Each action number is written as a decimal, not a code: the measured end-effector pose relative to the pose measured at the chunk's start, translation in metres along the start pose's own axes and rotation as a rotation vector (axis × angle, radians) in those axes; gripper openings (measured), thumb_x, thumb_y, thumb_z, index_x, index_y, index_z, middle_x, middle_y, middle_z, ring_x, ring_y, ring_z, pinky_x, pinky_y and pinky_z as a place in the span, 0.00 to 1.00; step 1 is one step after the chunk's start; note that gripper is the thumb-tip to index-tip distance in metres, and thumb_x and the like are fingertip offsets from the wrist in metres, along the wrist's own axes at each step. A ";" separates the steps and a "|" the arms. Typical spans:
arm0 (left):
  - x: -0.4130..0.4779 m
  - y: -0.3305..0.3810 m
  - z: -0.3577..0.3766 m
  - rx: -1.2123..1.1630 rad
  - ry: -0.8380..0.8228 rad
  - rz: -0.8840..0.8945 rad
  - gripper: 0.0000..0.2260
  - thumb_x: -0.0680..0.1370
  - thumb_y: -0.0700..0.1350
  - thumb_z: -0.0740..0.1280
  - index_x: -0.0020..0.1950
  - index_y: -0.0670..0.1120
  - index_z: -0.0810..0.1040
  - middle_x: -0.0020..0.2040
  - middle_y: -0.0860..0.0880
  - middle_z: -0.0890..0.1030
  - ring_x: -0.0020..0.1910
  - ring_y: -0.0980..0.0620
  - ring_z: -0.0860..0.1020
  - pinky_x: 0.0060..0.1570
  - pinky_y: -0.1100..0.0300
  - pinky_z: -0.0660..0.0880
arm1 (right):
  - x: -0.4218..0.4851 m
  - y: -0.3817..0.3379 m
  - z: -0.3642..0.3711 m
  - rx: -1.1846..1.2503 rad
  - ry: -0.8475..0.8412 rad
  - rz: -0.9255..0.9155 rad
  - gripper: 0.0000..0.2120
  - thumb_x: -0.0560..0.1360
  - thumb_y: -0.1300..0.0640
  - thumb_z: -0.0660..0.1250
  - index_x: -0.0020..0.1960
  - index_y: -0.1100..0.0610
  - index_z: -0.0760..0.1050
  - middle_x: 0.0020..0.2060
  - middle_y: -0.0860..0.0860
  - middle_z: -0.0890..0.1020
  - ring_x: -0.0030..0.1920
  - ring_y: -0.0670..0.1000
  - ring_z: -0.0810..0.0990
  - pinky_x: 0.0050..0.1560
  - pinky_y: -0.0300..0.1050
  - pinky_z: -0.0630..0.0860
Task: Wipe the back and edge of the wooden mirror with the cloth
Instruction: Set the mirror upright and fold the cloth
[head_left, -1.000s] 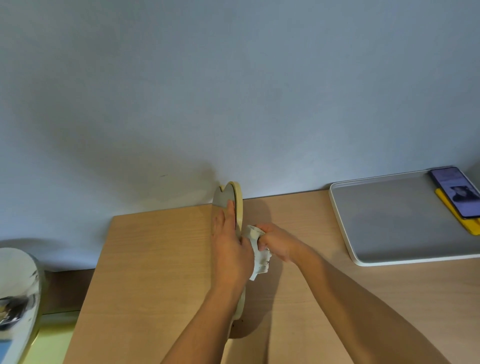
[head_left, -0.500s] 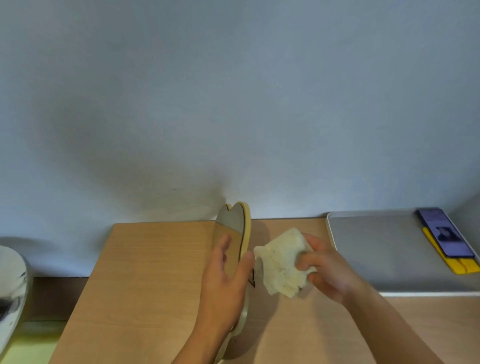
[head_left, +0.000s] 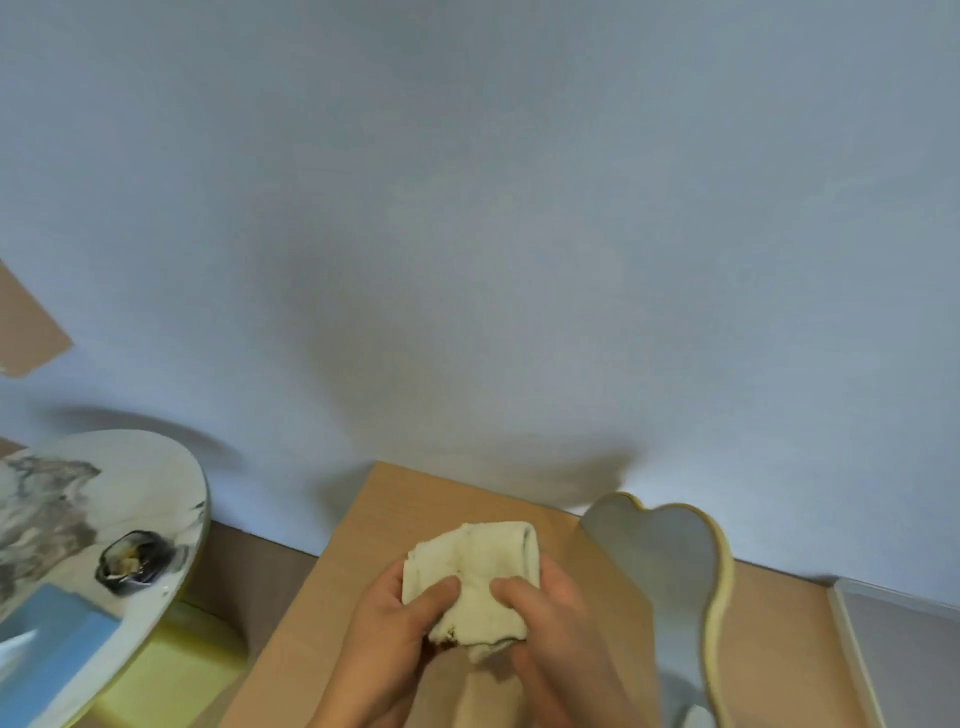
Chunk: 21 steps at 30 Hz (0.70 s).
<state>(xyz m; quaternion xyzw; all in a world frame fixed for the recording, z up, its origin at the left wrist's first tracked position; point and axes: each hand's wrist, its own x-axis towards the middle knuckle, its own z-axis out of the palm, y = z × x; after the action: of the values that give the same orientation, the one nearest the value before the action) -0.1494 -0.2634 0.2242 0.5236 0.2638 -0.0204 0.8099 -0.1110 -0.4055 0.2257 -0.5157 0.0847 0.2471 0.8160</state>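
Observation:
The cream cloth (head_left: 483, 577) is bunched between both hands over the wooden table (head_left: 410, 499). My left hand (head_left: 400, 629) pinches its left side with the thumb on top, and my right hand (head_left: 550, 618) grips its right side. A dark stain shows on the cloth's lower edge. The wooden mirror (head_left: 670, 566), heart-topped with a pale wood rim, stands to the right of my hands with its grey glass face toward me. Neither hand touches it. Its lower part runs out of view.
A grey tray's corner (head_left: 852, 618) lies at the far right on the table. Left of the table stands a round marbled side table (head_left: 104, 499) with a dark small object (head_left: 135, 561) and a blue box (head_left: 57, 644). The wall is close behind.
My left hand has let go of the mirror and joined the right hand on the cloth. The view has swung left, so the mirror now sits to the right.

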 end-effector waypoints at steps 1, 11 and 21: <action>0.019 0.008 -0.022 0.052 0.015 0.014 0.12 0.79 0.29 0.67 0.60 0.38 0.82 0.52 0.35 0.88 0.44 0.39 0.89 0.38 0.49 0.86 | 0.020 0.013 0.017 -0.009 0.005 0.022 0.19 0.78 0.75 0.59 0.61 0.62 0.80 0.52 0.65 0.87 0.52 0.65 0.86 0.48 0.60 0.84; 0.241 0.013 -0.171 0.426 0.068 -0.061 0.12 0.79 0.31 0.68 0.55 0.47 0.81 0.52 0.42 0.87 0.47 0.45 0.86 0.33 0.58 0.83 | 0.226 0.130 0.095 -0.416 0.313 0.162 0.15 0.74 0.64 0.68 0.60 0.60 0.78 0.53 0.59 0.85 0.52 0.60 0.86 0.55 0.64 0.83; 0.296 -0.068 -0.213 1.016 0.089 0.072 0.28 0.79 0.39 0.70 0.79 0.44 0.68 0.66 0.41 0.75 0.67 0.41 0.76 0.65 0.54 0.72 | 0.272 0.216 0.082 -1.216 0.593 0.168 0.13 0.78 0.50 0.68 0.59 0.53 0.71 0.56 0.51 0.73 0.55 0.56 0.78 0.50 0.52 0.80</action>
<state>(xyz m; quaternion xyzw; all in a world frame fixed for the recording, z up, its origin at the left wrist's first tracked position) -0.0026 -0.0387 -0.0319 0.8604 0.2365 -0.0960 0.4411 0.0080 -0.1723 -0.0167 -0.9201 0.1908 0.1614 0.3015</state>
